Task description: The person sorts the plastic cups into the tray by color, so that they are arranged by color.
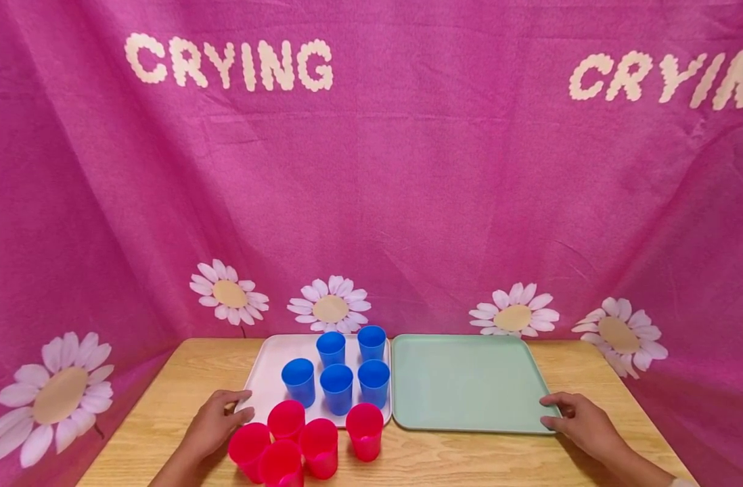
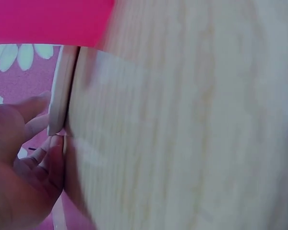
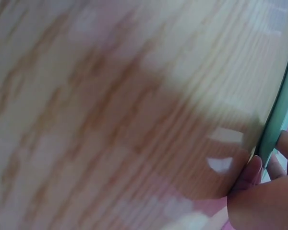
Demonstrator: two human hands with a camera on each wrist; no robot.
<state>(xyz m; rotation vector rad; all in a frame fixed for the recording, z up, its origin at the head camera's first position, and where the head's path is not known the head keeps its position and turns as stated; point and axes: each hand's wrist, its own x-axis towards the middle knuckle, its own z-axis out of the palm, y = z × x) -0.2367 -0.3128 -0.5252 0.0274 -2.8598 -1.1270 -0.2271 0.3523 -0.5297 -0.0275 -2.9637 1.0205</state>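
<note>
My left hand point(image 1: 216, 421) grips the left edge of a white tray point(image 1: 263, 379), thumb and fingers at its front corner. In the left wrist view that tray's rim point(image 2: 62, 96) meets the fingertips. Across the table, my right hand point(image 1: 581, 421) holds the right edge of a green tray point(image 1: 469, 382) by its front corner. The right wrist view shows the fingers around the green rim point(image 3: 278, 115). Several blue cups point(image 1: 337, 392) stand upright on the white tray. In front of it, close to my left hand, is a group of several red cups point(image 1: 319, 450).
The two trays lie side by side on a wooden table point(image 1: 444, 460), their inner edges close together. A pink cloth point(image 1: 408, 189) with daisies and lettering hangs behind the table and at both sides.
</note>
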